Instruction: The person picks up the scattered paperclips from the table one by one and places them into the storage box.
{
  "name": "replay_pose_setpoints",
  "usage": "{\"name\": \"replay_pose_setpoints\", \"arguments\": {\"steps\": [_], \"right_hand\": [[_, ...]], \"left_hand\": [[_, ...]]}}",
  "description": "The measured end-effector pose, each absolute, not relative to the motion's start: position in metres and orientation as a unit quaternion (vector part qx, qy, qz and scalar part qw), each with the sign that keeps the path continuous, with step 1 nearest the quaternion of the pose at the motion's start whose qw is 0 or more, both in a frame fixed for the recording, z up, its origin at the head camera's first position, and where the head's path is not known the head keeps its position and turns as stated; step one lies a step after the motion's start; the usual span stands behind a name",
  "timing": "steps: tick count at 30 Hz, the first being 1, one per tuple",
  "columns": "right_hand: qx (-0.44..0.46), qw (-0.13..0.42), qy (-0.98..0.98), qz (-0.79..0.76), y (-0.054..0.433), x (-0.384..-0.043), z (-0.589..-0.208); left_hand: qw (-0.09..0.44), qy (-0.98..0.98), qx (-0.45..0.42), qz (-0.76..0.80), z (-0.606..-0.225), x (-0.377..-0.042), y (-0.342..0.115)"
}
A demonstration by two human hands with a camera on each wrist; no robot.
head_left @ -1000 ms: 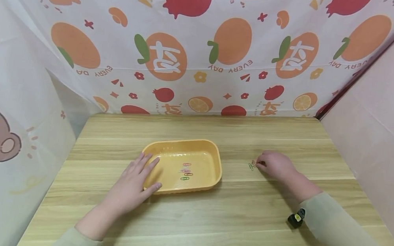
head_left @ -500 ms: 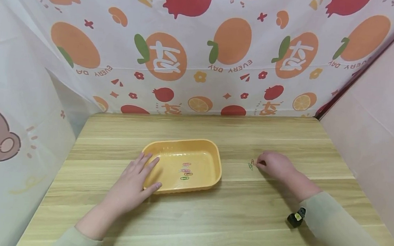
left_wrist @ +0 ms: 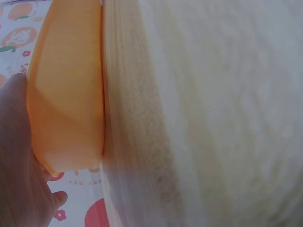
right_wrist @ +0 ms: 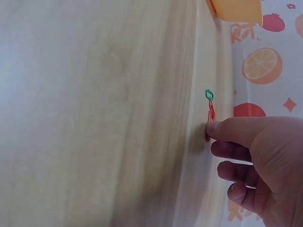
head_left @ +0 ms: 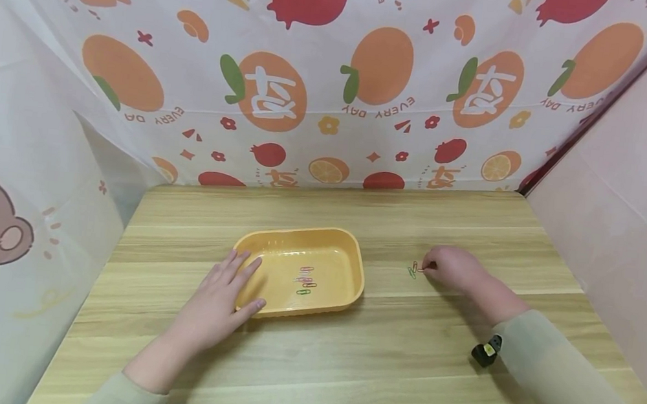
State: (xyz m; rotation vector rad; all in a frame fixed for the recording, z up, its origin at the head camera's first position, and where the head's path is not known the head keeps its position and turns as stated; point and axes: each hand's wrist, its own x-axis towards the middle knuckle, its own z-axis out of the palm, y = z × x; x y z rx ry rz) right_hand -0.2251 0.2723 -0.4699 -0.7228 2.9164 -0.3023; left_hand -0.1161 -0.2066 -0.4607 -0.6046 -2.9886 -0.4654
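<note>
A yellow tray (head_left: 356, 257) stands on the table, with several coloured paper clips (head_left: 305, 279) on its floor. My left hand (head_left: 216, 309) lies spread over the tray's left end, touching its rim. In the left wrist view the tray's orange-looking outer wall (left_wrist: 68, 104) is beside that hand. Right of the tray, my right hand (head_left: 457, 270) pinches a red paper clip (right_wrist: 208, 135) at the tabletop between thumb and finger; part of it is hidden by the fingertips. Just beyond the fingertips lie another red paper clip (head_left: 415, 265) and a green paper clip (head_left: 412, 273).
The wooden table (head_left: 319, 371) meets a fruit-print cloth (head_left: 322, 98) at its back edge. Pale cloth sides (head_left: 623, 192) rise on the left and right. A small black device (head_left: 486, 351) sits at the right sleeve cuff.
The right fingertips have shifted very slightly, uncovering a little more of the red paper clip. My left hand and the tray stay put.
</note>
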Motion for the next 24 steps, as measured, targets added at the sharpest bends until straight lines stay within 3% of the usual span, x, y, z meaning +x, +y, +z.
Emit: {"name": "replay_pose_setpoints", "arguments": {"steps": [15, 24], "right_hand": [[-0.212, 0.183, 0.943, -0.181, 0.276, -0.241, -0.467], [-0.222, 0.175, 0.943, -0.176, 0.278, -0.241, -0.470]], "left_hand": [[0.026, -0.968, -0.195, -0.154, -0.462, -0.117, -0.207], [0.025, -0.968, -0.195, -0.154, -0.461, -0.116, -0.208]]}}
